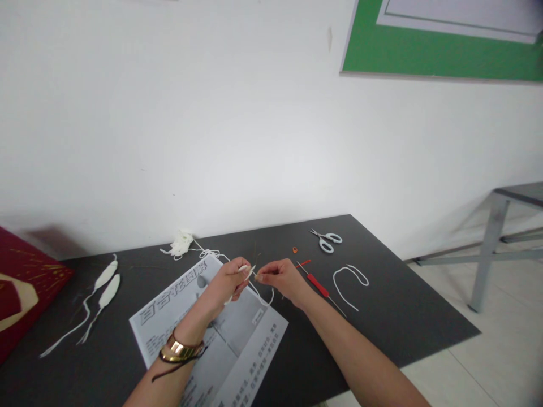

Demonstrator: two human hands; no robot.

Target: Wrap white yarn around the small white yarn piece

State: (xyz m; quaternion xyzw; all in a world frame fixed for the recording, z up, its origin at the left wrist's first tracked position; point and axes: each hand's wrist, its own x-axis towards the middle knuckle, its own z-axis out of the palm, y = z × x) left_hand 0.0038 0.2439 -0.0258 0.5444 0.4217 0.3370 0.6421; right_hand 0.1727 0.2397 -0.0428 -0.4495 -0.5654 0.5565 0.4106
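My left hand (pixel 231 280) is closed around a small white crocheted piece with its tip sticking out toward the right. My right hand (pixel 280 278) is pinched on a thin needle or hook at that tip. White yarn (pixel 202 251) trails from my hands back to a small white yarn bundle (pixel 181 243) near the wall. Both hands hover above a printed instruction sheet (pixel 237 333) on the dark table (pixel 403 316).
Two finished white crocheted petals (pixel 106 282) with long tails lie at the left. A red-handled crochet hook (pixel 318 285), an orange stitch marker (pixel 294 249), white-handled scissors (pixel 327 239) and a loose yarn strand (pixel 350 280) lie at the right. A red box (pixel 21 288) stands at the far left.
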